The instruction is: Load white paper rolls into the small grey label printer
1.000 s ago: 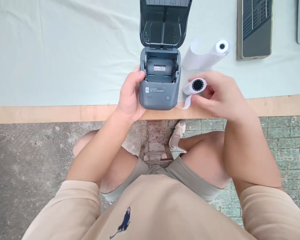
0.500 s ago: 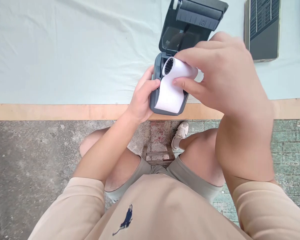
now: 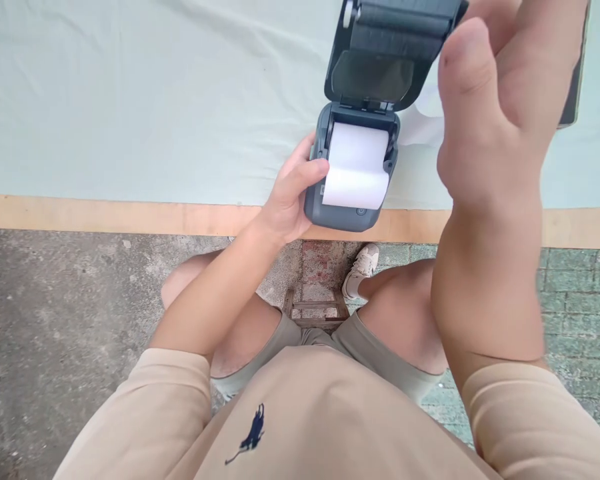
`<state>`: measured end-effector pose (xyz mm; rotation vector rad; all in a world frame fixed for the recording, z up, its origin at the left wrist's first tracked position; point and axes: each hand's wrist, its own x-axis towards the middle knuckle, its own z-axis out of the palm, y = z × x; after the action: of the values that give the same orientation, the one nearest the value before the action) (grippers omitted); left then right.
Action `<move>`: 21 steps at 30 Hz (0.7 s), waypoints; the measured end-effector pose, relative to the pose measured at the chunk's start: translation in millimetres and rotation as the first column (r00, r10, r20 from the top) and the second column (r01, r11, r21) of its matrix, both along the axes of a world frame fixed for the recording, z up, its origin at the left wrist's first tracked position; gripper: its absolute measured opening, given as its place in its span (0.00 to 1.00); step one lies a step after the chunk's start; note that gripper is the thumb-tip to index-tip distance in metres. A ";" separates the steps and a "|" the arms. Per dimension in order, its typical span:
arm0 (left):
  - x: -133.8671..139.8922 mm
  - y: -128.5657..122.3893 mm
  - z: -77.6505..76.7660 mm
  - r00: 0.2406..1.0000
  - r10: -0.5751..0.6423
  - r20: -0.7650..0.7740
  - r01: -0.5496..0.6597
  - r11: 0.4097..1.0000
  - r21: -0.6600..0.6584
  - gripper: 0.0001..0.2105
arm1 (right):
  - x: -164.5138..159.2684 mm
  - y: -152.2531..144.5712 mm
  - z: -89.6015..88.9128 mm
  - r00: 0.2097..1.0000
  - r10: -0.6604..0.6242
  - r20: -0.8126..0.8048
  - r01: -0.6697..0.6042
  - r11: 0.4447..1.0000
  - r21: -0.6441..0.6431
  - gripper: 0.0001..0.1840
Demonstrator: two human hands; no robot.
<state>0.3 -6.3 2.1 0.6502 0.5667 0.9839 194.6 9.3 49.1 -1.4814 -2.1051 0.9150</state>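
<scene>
My left hand is closed around the left side of a dark grey portable label printer, its thumb on the front rim by the paper. Hinged up at the back is the printer's lid, showing a roller and a clear window. A white paper roll sits inside the printer, its loose end lying over the front near a round button. My right hand is beside the lid's right edge, thumb apart from the fingers, which are partly out of sight. Contact with the lid cannot be made out.
A pale cloth covers the table, whose wooden edge runs in front of me. A piece of white paper lies right of the printer. Behind my right hand shows part of a dark device. A wooden stool is below.
The paper roll has gone from my right hand into the printer. My right hand has let go and moved up and right to beside the lid. My left hand still holds the printer.
</scene>
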 end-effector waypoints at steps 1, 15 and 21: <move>0.2 -0.1 0.5 1.000 0.005 0.000 -0.005 1.000 -0.005 0.13 | 0.4 -0.7 -2.0 1.000 -0.001 -0.011 0.001 1.000 -0.017 0.19; 3.3 -0.1 2.9 0.994 0.077 -0.083 -0.083 0.993 -0.079 0.10 | -34.8 -0.7 -6.8 0.930 -0.193 -0.312 0.146 0.975 -0.167 0.32; 1.6 3.6 5.5 0.990 0.136 -0.031 -0.139 0.982 -0.130 0.13 | -24.5 1.1 -1.4 0.936 -0.096 -0.337 0.056 0.990 -0.126 0.28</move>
<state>1.9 -2.7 7.7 0.5092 0.6971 1.0602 170.1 10.5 47.7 -1.3321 -1.7575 1.1864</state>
